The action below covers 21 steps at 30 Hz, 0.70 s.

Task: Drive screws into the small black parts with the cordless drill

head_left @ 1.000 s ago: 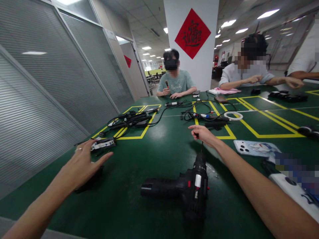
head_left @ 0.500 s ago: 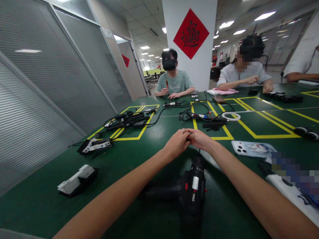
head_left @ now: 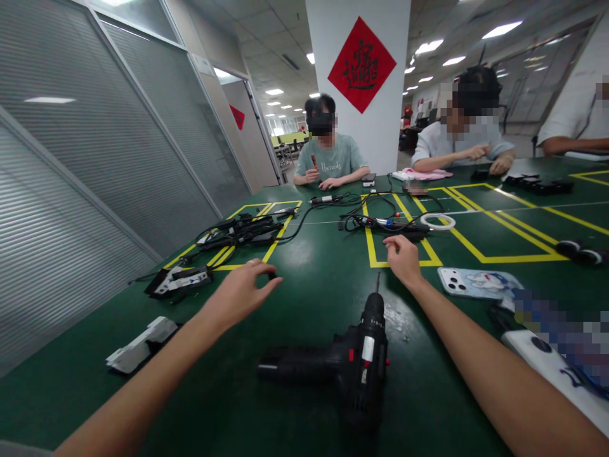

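My left hand (head_left: 242,289) is raised over the left-middle of the table, with a small black piece (head_left: 271,275) between its thumb and fingers. What kind of piece it is cannot be told. My right hand (head_left: 403,260) is over the table beyond the drill bit, its fingers curled and pressed together. Anything inside those fingers is too small or hidden to make out. Between my forearms a black cordless drill (head_left: 371,355) lies on its side, its bit pointing away from me and its handle to the left.
The green table (head_left: 214,406) bears yellow tape outlines. White-and-black parts (head_left: 143,343) lie left, near tangled cables (head_left: 242,231). Further off are more cables, pen-like tools (head_left: 390,223) and a white ring (head_left: 438,221). A phone (head_left: 476,281) lies right. Two people (head_left: 328,152) work across the table.
My hands, together above the drill before, have moved apart. The left went left and a little down with the small black piece; the right shifted right. The drill has stayed in place.
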{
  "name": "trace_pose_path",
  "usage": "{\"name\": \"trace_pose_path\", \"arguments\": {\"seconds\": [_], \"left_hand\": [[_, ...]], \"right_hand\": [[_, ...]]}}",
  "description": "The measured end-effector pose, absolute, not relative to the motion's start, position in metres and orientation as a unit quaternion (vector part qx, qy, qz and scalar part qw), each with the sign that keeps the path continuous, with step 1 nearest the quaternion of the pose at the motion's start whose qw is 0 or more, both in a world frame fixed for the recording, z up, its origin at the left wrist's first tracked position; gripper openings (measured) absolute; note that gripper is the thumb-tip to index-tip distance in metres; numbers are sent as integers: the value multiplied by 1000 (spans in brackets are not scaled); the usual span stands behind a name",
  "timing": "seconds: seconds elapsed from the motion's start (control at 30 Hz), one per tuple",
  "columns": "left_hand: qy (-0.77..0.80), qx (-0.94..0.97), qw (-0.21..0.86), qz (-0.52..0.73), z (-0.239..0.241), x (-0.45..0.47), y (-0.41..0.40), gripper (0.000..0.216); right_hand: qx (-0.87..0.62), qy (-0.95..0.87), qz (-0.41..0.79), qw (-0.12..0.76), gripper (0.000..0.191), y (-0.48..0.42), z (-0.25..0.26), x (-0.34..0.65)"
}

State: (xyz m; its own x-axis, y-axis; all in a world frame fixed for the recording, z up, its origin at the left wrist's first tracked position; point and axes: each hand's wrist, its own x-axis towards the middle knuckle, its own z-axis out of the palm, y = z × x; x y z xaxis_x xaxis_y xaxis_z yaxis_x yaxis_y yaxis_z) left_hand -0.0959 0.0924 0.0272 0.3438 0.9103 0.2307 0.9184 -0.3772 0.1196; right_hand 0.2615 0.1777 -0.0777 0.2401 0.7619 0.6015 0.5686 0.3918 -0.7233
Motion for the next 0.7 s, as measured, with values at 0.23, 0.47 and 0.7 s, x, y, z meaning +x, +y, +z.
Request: {"name": "trace_pose_path", "arguments": {"seconds": [0.23,0.47,0.7], "left_hand": [[-736,-677,-18,-16,33,-302,48,46],[-783,-620,-34,-36,12,-345,26,49],[-792,-606,-72,-19,-7,-348,30,66]], "right_hand": [[-597,-624,42,502,29,186,-95,268],[-563,-676,30,475,27,182,-93,266],[-570,-668,36,476,27,188,-98,269]]}}
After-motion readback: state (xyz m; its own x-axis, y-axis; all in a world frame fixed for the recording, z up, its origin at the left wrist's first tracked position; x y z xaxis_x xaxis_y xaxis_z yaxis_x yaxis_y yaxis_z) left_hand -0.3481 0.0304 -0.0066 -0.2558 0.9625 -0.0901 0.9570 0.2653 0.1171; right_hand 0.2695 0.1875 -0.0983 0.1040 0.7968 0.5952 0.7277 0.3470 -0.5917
